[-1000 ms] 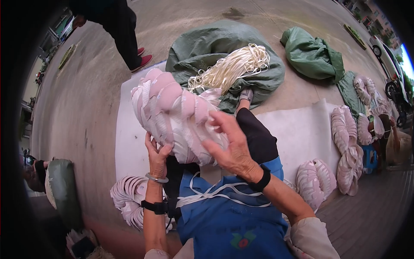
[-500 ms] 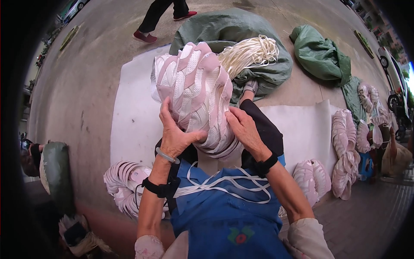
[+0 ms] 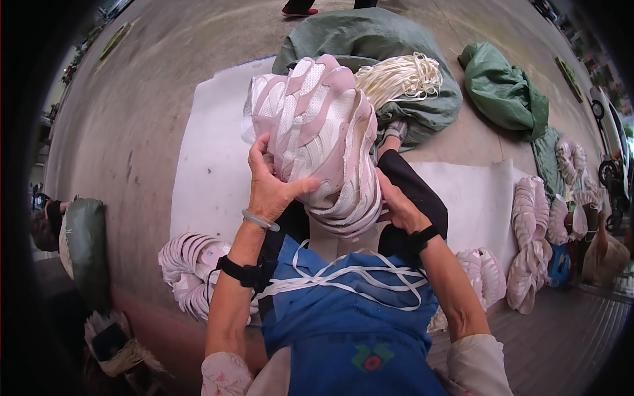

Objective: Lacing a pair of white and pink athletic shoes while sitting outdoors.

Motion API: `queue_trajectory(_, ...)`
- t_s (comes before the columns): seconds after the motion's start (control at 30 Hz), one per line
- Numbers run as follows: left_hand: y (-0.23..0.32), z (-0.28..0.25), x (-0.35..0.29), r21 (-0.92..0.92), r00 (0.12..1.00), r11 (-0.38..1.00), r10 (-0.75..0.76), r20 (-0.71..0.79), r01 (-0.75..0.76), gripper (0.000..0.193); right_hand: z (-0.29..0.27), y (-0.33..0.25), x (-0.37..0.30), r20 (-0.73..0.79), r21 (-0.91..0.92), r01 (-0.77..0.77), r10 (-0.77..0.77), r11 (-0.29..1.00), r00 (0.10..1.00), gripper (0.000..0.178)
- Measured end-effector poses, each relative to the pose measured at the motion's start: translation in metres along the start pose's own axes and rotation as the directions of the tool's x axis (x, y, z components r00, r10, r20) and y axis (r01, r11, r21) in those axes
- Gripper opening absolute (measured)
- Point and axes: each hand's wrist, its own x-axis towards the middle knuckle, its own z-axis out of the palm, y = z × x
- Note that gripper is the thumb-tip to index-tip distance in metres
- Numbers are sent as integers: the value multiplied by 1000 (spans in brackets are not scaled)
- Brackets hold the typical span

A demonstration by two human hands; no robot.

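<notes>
In the head view, a stack of pink-and-white shoe uppers (image 3: 317, 132) is held up above the person's lap. The left hand (image 3: 271, 188) is clamped on the stack's left side, thumb pressed across the lower pieces. The right hand (image 3: 396, 204) grips the stack's lower right edge, fingers closed under it as far as the angle shows.

White laces (image 3: 337, 280) lie loose over a blue apron (image 3: 350, 330), whose lower middle carries a small green and red emblem. Behind the stack, a dark green sack (image 3: 422, 112) lies on the concrete floor with a bundle of cream cords (image 3: 399, 76) spilling from it. A second green sack (image 3: 502, 89) lies well apart to the right. A white sheet (image 3: 205, 165) covers the floor beneath. More bundled uppers (image 3: 188, 267) rest near the left elbow, and others (image 3: 528, 244) lie along the right.
</notes>
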Motion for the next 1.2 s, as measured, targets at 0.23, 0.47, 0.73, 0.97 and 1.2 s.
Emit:
queue_trajectory(0.23,0,-20,3,-98,996,992,-81,-26,78,113,6,-2,-9,-52,1,85,-85,996,995,71)
queue_trajectory(0.47,-5,-48,2,-178,979,973,-169,-117,147,110,34,-20,-20,137,221,102,-134,970,982,67)
queue_trajectory(0.73,-5,-77,-11,-586,975,803,-201,-100,105,78,84,-27,-50,180,358,484,-568,798,803,70)
queue_trajectory(0.97,40,-86,7,-674,989,738,-75,-127,-30,76,95,-69,-92,179,117,759,-765,640,618,74)
queue_trajectory(1.2,100,-61,23,-858,975,491,215,-50,-152,57,92,-113,-169,160,-44,968,-955,248,252,57)
